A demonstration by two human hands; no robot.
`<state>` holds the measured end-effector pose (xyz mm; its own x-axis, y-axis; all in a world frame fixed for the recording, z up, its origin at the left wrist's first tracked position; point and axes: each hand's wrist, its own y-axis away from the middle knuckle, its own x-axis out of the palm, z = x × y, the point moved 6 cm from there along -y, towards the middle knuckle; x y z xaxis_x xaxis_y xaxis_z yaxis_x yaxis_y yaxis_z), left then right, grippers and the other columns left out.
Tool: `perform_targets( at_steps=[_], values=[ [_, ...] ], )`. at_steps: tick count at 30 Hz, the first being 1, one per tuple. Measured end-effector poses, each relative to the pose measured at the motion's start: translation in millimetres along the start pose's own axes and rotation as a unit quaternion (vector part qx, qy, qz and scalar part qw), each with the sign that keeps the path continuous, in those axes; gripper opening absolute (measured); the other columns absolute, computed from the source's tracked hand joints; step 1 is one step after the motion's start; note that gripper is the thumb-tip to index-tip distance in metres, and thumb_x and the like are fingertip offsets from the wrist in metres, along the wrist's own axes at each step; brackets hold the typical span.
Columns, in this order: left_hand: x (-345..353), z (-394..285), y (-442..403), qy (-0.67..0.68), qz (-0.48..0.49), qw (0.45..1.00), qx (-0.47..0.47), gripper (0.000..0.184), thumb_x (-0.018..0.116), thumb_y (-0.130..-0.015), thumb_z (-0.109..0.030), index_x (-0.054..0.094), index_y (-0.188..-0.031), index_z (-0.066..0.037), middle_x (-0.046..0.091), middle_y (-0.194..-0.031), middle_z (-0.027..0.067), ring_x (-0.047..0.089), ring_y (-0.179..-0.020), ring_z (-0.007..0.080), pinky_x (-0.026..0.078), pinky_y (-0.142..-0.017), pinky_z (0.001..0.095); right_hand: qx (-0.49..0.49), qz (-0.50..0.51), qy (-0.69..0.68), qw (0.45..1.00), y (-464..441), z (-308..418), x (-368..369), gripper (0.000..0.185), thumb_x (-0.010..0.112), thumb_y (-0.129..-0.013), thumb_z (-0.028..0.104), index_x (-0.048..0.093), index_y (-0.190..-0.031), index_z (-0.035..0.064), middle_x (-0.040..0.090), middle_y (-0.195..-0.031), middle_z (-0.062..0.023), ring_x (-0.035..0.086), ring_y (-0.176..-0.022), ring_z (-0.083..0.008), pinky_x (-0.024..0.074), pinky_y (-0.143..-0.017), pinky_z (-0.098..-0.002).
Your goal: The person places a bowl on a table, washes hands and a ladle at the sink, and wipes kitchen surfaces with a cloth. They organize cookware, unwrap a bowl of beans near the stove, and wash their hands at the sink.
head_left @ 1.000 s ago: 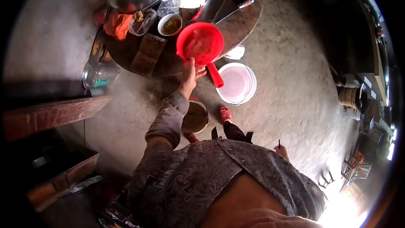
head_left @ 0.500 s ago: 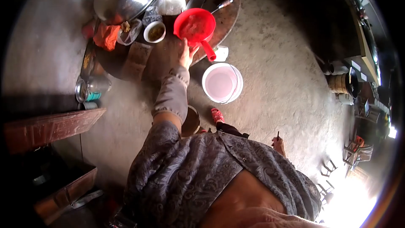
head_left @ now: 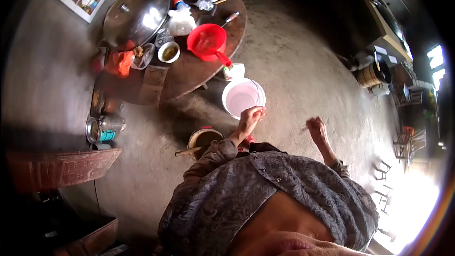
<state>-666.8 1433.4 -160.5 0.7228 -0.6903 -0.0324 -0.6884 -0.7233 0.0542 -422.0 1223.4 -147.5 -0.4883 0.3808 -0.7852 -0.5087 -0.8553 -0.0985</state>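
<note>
My left hand (head_left: 250,120) hovers in front of the near rim of a white bucket (head_left: 228,106), its fingers curled together; whether anything is in them is hidden. Off to the right, above the bare floor, is my right hand (head_left: 316,127), slightly blurred with bent fingers. What it holds, if anything, I cannot make out. A red plastic dipper (head_left: 207,41) rests on the round wooden table (head_left: 187,79), its handle sticking out past the edge. Between table and bucket stands a small white container (head_left: 234,71).
On the table are a large metal lid (head_left: 137,16), a white bowl (head_left: 168,52), a plastic bag (head_left: 181,22) and an orange bag (head_left: 118,64). A bucket with a wooden handle (head_left: 188,151) stands on the floor. Red wooden furniture (head_left: 61,168) is at left.
My left hand has let go of the dipper and come back towards my body, near the bucket. My right hand has risen forward; the thin dark stick seen in it earlier no longer shows.
</note>
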Motion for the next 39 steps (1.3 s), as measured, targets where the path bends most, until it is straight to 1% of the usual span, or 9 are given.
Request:
perform_targets(
  at_steps=[3, 7, 9, 15, 19, 29, 34, 36, 39],
  values=[
    [50.6, -47.5, -7.9, -0.128, 0.038, 0.968, 0.212, 0.029, 0.056, -0.084, 0.001, 0.061, -0.112, -0.002, 0.064, -0.095, 0.0148, 0.065, -0.081, 0.0272, 0.053, -0.067, 0.0346, -0.084, 0.03, -0.067, 0.994, -34.3, 88.6, -22.9, 0.014, 0.057, -0.087, 0.011, 0.058, -0.078, 0.0002, 0.057, -0.074, -0.0073, 0.058, -0.064, -0.0182, 0.048, -0.056, -0.0302],
    [97.3, -93.9, -31.8, -0.228, 0.115, 0.941, 0.221, 0.039, 0.061, -0.078, 0.002, 0.054, -0.114, -0.009, 0.053, -0.107, 0.0148, 0.059, -0.089, 0.035, 0.052, -0.07, 0.0384, -0.058, 0.085, -0.169, 0.98, -70.4, 120.3, -37.9, 0.014, 0.058, -0.087, 0.012, 0.061, -0.087, -0.0014, 0.059, -0.077, -0.0128, 0.059, -0.074, -0.028, 0.0492, -0.066, -0.0343],
    [122.3, -48.6, -68.5, -0.11, 0.129, 0.97, 0.177, 0.03, 0.065, -0.078, 0.0, 0.054, -0.104, -0.01, 0.055, -0.093, 0.0129, 0.059, -0.086, 0.0337, 0.051, -0.068, 0.0385, -0.213, 0.031, -0.125, 0.969, -93.8, 122.8, -58.1, 0.014, 0.059, -0.086, 0.01, 0.062, -0.083, -0.0024, 0.06, -0.077, -0.0133, 0.058, -0.073, -0.0275, 0.049, -0.064, -0.0341],
    [206.8, -89.8, -177.9, -0.287, 0.14, 0.893, 0.318, 0.018, 0.063, -0.085, -0.005, 0.056, -0.1, -0.01, 0.055, -0.078, 0.0086, 0.057, -0.074, 0.0278, 0.046, -0.063, 0.0329, -0.048, 0.07, -0.315, 0.945, -184.7, -0.1, -99.3, 0.013, 0.062, -0.085, 0.005, 0.062, -0.098, 0.001, 0.06, -0.086, -0.0078, 0.058, -0.073, -0.0166, 0.0494, -0.06, -0.0271],
    [213.2, -79.8, -287.2, -0.185, 0.044, 0.972, 0.137, 0.014, 0.06, -0.088, -0.016, 0.059, -0.088, -0.002, 0.061, -0.077, 0.0087, 0.061, -0.07, 0.0186, 0.046, -0.059, 0.0322, 0.036, 0.084, -0.355, 0.93, -240.2, -79.9, -153.3, 0.032, 0.064, -0.084, 0.006, 0.057, -0.115, 0.0061, 0.055, -0.101, -0.0045, 0.057, -0.074, -0.0094, 0.0503, -0.062, -0.0243],
    [30.0, -41.6, -479.9, -0.024, -0.366, 0.927, -0.072, 0.018, 0.054, -0.09, -0.02, 0.056, -0.088, -0.002, 0.061, -0.064, 0.0064, 0.058, -0.051, 0.0153, 0.043, -0.046, 0.0311, 0.252, 0.075, -0.223, 0.939, -325.3, -371.2, -118.4, 0.024, 0.056, -0.09, 0.027, 0.064, -0.099, 0.0067, 0.064, -0.075, -0.007, 0.059, -0.056, -0.0124, 0.048, -0.049, -0.026],
    [-64.1, 25.2, -586.8, 0.098, -0.341, 0.935, -0.015, 0.032, 0.054, -0.089, -0.024, 0.06, -0.067, -0.002, 0.056, -0.054, 0.0064, 0.049, -0.045, 0.0134, 0.034, -0.04, 0.0284, 0.212, 0.155, -0.089, 0.961, -398.6, -393.6, -101.2, 0.023, 0.056, -0.089, 0.026, 0.062, -0.091, 0.0042, 0.064, -0.07, -0.0091, 0.061, -0.054, -0.0151, 0.048, -0.046, -0.0277],
    [-119.8, 76.2, -641.2, -0.154, -0.343, 0.927, 0.0, 0.031, 0.054, -0.088, -0.023, 0.058, -0.066, -0.002, 0.053, -0.052, 0.0073, 0.048, -0.043, 0.0137, 0.034, -0.039, 0.0293, 0.042, 0.147, -0.096, 0.984, -419.9, -420.1, -106.5, 0.021, 0.054, -0.09, 0.023, 0.063, -0.086, 0.0044, 0.062, -0.065, -0.0089, 0.06, -0.051, -0.0166, 0.0471, -0.044, -0.0288],
    [-156.6, 109.6, -688.1, 0.01, -0.43, 0.886, -0.172, 0.023, 0.056, -0.087, -0.02, 0.058, -0.07, -0.004, 0.057, -0.065, 0.0065, 0.053, -0.054, 0.017, 0.038, -0.041, 0.0316, 0.221, 0.178, -0.077, 0.956, -470.5, -445.6, -123.5, 0.021, 0.054, -0.09, 0.022, 0.063, -0.085, 0.0044, 0.062, -0.063, -0.0086, 0.06, -0.05, -0.0166, 0.0468, -0.043, -0.0289]
  ],
)
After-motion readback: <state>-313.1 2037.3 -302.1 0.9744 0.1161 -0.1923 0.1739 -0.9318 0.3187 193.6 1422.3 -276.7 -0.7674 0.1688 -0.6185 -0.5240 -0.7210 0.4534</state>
